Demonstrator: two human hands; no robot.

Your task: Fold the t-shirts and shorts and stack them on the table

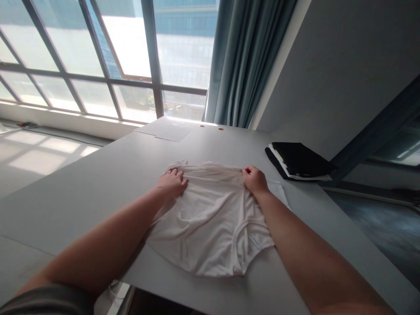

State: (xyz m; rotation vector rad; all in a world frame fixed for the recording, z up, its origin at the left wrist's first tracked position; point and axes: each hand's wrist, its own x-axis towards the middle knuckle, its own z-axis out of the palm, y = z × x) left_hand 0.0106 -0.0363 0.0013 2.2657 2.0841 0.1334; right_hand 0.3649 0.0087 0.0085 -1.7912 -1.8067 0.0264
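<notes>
A white T-shirt (pixel 210 214) lies on the table in front of me, wrinkled, with its far edge bunched. Its neckline and a small label (pixel 255 240) show at the near right. My left hand (pixel 173 180) rests on the shirt's far left corner, palm down with the fingers spread. At the far right corner, my right hand (pixel 254 178) is closed in a pinch on the fabric. A sleeve or flap of the shirt (pixel 278 191) sticks out beyond my right wrist.
The pale table (pixel 131 164) spreads around the shirt. A black folder (pixel 300 159) with papers lies at the right edge. White sheets (pixel 172 131) lie at the far end, near two round table holes. Beyond are windows and a blue curtain (pixel 239 65).
</notes>
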